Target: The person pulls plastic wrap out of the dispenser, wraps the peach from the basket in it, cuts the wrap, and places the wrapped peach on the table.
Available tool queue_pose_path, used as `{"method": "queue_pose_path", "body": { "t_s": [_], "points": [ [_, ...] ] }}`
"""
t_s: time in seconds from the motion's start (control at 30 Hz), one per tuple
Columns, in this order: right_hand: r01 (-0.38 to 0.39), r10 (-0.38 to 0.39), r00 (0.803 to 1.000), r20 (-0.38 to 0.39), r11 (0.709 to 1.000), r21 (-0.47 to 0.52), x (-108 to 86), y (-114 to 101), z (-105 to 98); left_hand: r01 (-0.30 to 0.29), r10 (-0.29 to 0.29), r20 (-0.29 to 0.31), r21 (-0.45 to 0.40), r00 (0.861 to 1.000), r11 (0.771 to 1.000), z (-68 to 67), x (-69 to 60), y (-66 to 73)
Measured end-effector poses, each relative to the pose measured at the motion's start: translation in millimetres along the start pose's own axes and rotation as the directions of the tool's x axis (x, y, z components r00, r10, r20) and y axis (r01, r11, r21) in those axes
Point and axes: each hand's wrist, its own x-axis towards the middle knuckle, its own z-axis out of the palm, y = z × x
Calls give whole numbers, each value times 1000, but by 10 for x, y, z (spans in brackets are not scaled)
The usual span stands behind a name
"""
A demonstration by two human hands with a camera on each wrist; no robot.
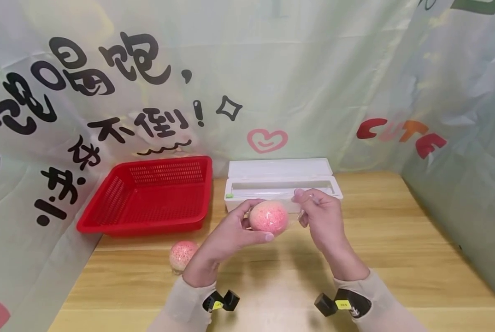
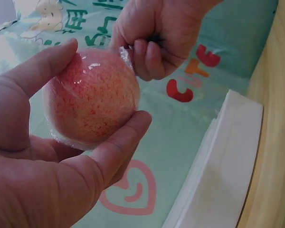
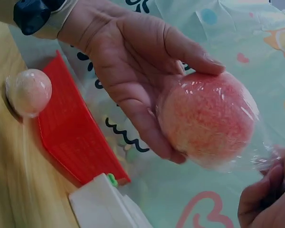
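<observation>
A pink and cream peach [image 1: 269, 217], wrapped in clear plastic film, is held up above the table by my left hand [image 1: 235, 230]. In the left wrist view the thumb and fingers curl round the peach [image 2: 92, 97]. My right hand [image 1: 324, 219] pinches the gathered end of the film [image 3: 268, 161] at the fruit's right side. The film is stretched between the peach and those fingers. A second wrapped peach [image 1: 183, 255] lies on the table beside my left wrist, partly hidden by it.
A red plastic basket [image 1: 148, 226] stands at the back left. Behind my hands is a white cling film box [image 1: 280, 168] with its lid raised. Printed cloth [image 1: 314, 92] walls the wooden table [image 1: 397, 258] at the back and sides.
</observation>
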Motion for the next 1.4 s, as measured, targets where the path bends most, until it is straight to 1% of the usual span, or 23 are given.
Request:
{"method": "queue_pose_path", "body": {
  "t_s": [0.07,0.13,0.17,0.2,0.23,0.3,0.33,0.4,0.43,0.47,0.53,0.6,0.63,0.67,0.73,0.83,0.97,1.1,1.17,1.23,1.33,1.4],
  "points": [
    [-19,13,998,58,993,114,-22,6,2,-10,9,-13,-19,1000,1000,15,12,-5],
    [-79,51,989,139,975,206,-57,24,27,-25,23,-32,-41,999,999,33,26,-14],
    [-115,77,981,177,969,220,-79,31,48,-29,27,-46,-49,999,998,46,31,-17],
    [-148,104,973,208,966,210,-100,37,74,-33,30,-57,-52,998,998,60,36,-19],
    [-175,133,967,220,967,187,-117,45,103,-39,36,-67,-48,997,998,77,41,-21],
    [-210,182,962,203,969,128,-141,59,165,-45,43,-71,-23,997,999,117,50,-27],
    [-217,198,964,176,971,97,-147,64,191,-45,44,-62,-8,997,999,141,53,-32],
    [-225,219,971,93,973,59,-150,76,228,-42,42,-32,4,999,999,196,63,-45],
    [-226,224,973,50,973,52,-148,86,242,-37,37,-20,-3,999,999,225,68,-53],
    [-223,223,975,12,974,43,-150,98,252,-32,32,-4,-30,999,999,254,74,-65],
    [-218,219,975,-36,976,31,-155,127,267,-25,26,11,-92,1000,995,313,86,-94],
    [-212,212,975,-59,977,14,-163,153,278,-21,19,-10,-136,1000,991,370,98,-124],
    [-217,217,974,-71,976,-4,-166,166,282,-22,19,-26,-140,999,990,396,104,-141],
    [-223,221,972,-81,974,-21,-169,177,283,-26,20,-43,-140,999,990,420,112,-159],
    [-239,235,967,-99,971,-28,-170,191,284,-27,18,-81,-110,997,994,460,124,-186],
    [-251,246,963,-111,968,-29,-160,201,273,-26,17,-123,-69,992,997,487,133,-212],
    [-224,227,971,-76,974,40,-142,195,260,-39,28,-152,-70,988,997,480,120,-208],
    [-195,204,973,-105,977,89,-133,188,259,-46,32,-125,-107,992,993,478,101,-201],
    [-180,190,974,-125,980,87,-132,186,251,-42,30,-108,-118,994,992,486,101,-199],
    [-168,178,977,-121,982,88,-129,184,242,-45,32,-105,-121,994,992,489,102,-193],
    [-134,139,986,-96,989,61,-124,170,218,-52,40,-107,-113,993,992,473,102,-193],
    [-113,115,989,-94,993,32,-121,158,206,-61,50,-96,-116,994,991,461,95,-188]
  ]
}}
